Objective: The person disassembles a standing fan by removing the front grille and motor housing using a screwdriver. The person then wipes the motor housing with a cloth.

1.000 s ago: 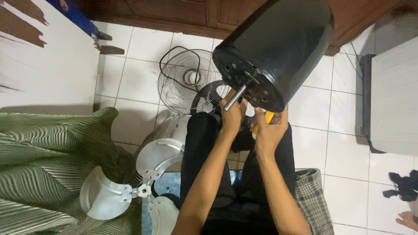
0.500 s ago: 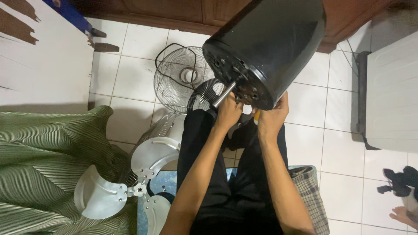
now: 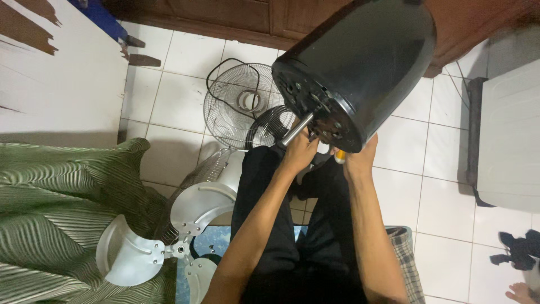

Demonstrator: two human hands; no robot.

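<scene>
Nearest the camera, both forearms run up from the lap, over black trousers, toward the work. The left hand [image 3: 299, 151] is closed around the lower end of a bare metal shaft [image 3: 298, 128], its fingers wrapped on the rod. The right hand [image 3: 360, 160] sits just beside it, to the right, pressed up under the rim of the black motor housing [image 3: 365, 62]; a small yellow and orange tool handle [image 3: 340, 156] shows at its fingers, though how firmly they close on it cannot be told.

The shaft sticks out of the housing's flat face and slopes down and to the left, toward the left hand, so that hand is the nearer one to it. The housing is tilted, its face turned down toward the lap and its body rising up and to the right, away from the person.

Beyond the hands, a wire fan guard [image 3: 239, 104] lies flat on the white tiled floor [image 3: 180, 62]. To the lower left, a metal fan blade [image 3: 169, 236] rests beside green striped cloth [image 3: 56, 191].
</scene>
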